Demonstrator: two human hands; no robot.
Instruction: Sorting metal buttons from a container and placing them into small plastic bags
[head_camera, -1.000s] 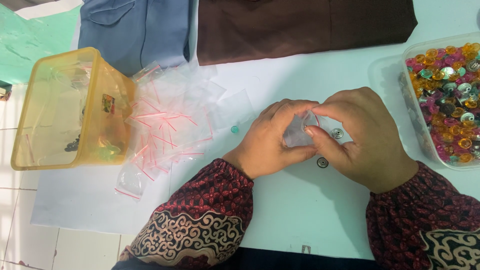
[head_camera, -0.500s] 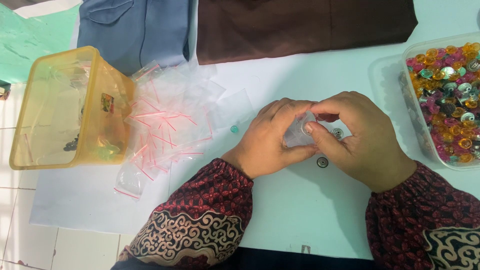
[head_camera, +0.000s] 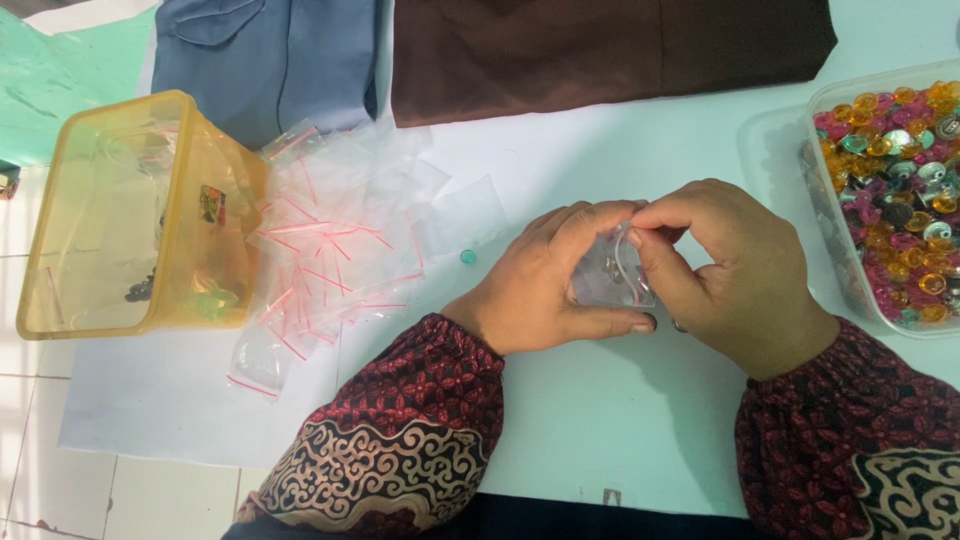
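**Both hands closed on one small clear bag**

My left hand (head_camera: 545, 285) and my right hand (head_camera: 735, 275) met over the middle of the worktop (head_camera: 620, 420), and between them I held a small clear plastic bag (head_camera: 612, 275). The left hand curled around it from the left, thumb lying under its lower edge and fingers arched over the top. The right hand pinched the bag's upper edge between thumb and forefinger, the other fingers folded, wrist angled in from the right. Something small and metallic showed through the film; I could not tell what. Both sleeves were dark red cloth with a cream scroll pattern.

Just below my hands a small dark ring (head_camera: 679, 326) lay on the white, smooth worktop, and to the left of the left hand sat a tiny teal bead (head_camera: 466, 257). Farther left spread a loose heap of empty clear bags with red seal strips (head_camera: 330, 250), thin and glossy. Touching that heap stood a translucent yellow plastic tub (head_camera: 120, 215), tipped on its side. At the right edge a clear tray (head_camera: 830, 230) held shiny round pieces in gold, pink and silver. Along the far side lay folded blue cloth (head_camera: 265, 55) and brown cloth (head_camera: 600, 50).
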